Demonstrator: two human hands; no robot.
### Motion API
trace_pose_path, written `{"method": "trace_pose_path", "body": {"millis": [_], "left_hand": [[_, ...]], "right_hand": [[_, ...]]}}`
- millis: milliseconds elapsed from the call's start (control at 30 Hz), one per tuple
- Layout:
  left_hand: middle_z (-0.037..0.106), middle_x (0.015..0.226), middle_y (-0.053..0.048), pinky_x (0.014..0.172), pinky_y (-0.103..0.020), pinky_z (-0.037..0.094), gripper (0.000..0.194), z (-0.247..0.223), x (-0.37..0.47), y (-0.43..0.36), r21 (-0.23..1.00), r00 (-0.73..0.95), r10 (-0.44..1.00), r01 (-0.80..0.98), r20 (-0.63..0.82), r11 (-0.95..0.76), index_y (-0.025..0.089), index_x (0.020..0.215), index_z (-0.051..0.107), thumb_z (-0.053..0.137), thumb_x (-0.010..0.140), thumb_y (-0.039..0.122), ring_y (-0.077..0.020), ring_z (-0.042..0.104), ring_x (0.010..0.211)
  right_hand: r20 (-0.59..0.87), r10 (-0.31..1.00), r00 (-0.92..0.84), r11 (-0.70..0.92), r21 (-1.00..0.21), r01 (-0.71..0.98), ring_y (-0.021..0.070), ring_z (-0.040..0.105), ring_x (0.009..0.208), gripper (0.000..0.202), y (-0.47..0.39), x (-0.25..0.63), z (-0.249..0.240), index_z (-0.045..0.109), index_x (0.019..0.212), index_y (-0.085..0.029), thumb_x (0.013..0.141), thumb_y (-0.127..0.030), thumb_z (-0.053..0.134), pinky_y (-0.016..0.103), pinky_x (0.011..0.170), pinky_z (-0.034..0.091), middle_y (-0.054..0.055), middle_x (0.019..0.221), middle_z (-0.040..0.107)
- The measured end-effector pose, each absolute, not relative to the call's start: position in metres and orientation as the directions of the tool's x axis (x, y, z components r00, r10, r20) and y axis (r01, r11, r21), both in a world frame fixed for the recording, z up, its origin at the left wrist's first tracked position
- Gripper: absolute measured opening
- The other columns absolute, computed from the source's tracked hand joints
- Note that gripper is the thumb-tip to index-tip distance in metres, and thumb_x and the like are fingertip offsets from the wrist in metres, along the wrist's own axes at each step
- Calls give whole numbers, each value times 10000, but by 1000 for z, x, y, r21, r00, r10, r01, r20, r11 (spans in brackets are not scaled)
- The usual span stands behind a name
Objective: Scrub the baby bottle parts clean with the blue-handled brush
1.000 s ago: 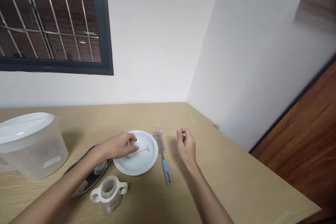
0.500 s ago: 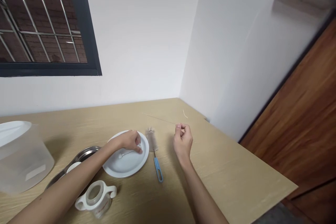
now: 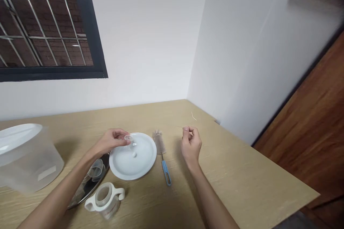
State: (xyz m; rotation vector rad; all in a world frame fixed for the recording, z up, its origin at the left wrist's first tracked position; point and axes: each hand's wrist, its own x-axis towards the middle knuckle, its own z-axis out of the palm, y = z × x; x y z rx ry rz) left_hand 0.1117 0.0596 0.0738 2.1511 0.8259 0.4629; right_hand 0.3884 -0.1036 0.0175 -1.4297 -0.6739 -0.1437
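Note:
My left hand is closed on a small clear plastic piece with a round rim, held above the left side of a white plate. Below that piece a small white knob shows over the plate; whether it hangs or rests there I cannot tell. To the right, my right hand pinches a very thin wire-like rod that points left, its far end too faint to make out. Between the hands lies a bottle brush with a blue handle, bristles toward the wall.
A white two-handled bottle stands in front of the plate. Left of it, a metal tray holds clear cup-like parts. A large translucent tub stands at far left. A short white curved strip lies near the wall.
My left hand has lifted off the plate and moved left, bringing up the clear piece. More of the metal tray shows. My right hand still pinches the thin rod.

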Motion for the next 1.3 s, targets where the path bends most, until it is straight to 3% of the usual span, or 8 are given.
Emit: {"method": "trace_pose_path", "body": {"millis": [133, 333, 467, 633, 833, 1033, 1200, 1300], "left_hand": [[787, 1053, -111, 829, -337, 548, 467, 75, 72, 51, 940, 566, 799, 113, 205, -321, 174, 1009, 743, 852, 705, 512, -242, 711, 932], [779, 895, -80, 787, -339, 553, 431, 72, 23, 28, 939, 463, 826, -43, 321, -341, 179, 900, 748, 938, 583, 402, -231, 693, 831], [759, 821, -68, 734, -326, 540, 453, 67, -3, 15, 946, 416, 851, -110, 322, -304, 173, 878, 721, 942, 553, 398, -217, 674, 765], [742, 827, -78, 749, -321, 524, 467, 57, -19, 7, 944, 390, 862, -72, 324, -322, 161, 861, 691, 928, 570, 440, -214, 664, 780], [724, 835, -66, 762, -313, 514, 460, 43, -31, 8, 934, 357, 868, -48, 346, -353, 162, 880, 689, 916, 581, 427, -208, 656, 798], [736, 833, -63, 772, -324, 523, 407, 34, -39, 11, 943, 351, 878, -48, 325, -330, 165, 864, 701, 902, 592, 392, -212, 663, 804], [747, 861, -82, 798, -345, 531, 416, 33, -40, 11, 943, 353, 877, -51, 326, -330, 162, 874, 705, 901, 593, 397, -226, 670, 830], [745, 861, -79, 792, -339, 527, 409, 33, -40, 12, 940, 360, 871, -62, 334, -335, 160, 881, 709, 904, 596, 379, -222, 667, 826]], "right_hand": [[536, 334, 776, 231, -844, 483, 101, 376, 496, 484, -105, 377, 18, 553, 859, -197, 917, -677, 535, 235, 479, 317, -84, 576, 390], [588, 402, 702, 379, -804, 457, 94, 435, 498, 484, -103, 357, 46, 575, 920, -183, 905, -667, 606, 221, 441, 341, -40, 646, 511], [619, 528, 581, 482, -782, 395, 75, 462, 466, 427, -95, 324, 90, 549, 868, -205, 932, -624, 606, 224, 438, 387, -36, 703, 545], [687, 591, 423, 606, -724, 329, 59, 476, 454, 388, -84, 269, 143, 548, 819, -206, 942, -564, 638, 208, 409, 383, -32, 723, 567], [782, 575, 240, 616, -606, 503, 67, 480, 503, 348, -61, 221, 179, 571, 854, -204, 992, -523, 580, 211, 440, 386, -13, 739, 571], [748, 658, 88, 615, -600, 511, 70, 446, 503, 371, -41, 200, 185, 547, 883, -211, 1005, -561, 535, 218, 430, 339, -14, 748, 552], [720, 693, 43, 603, -612, 512, 73, 346, 464, 368, -33, 192, 178, 530, 861, -223, 1008, -560, 528, 220, 427, 294, -75, 595, 397], [709, 704, 30, 590, -608, 532, 76, 336, 465, 368, -29, 189, 175, 521, 856, -226, 1013, -559, 512, 222, 436, 290, -79, 582, 382]]}}
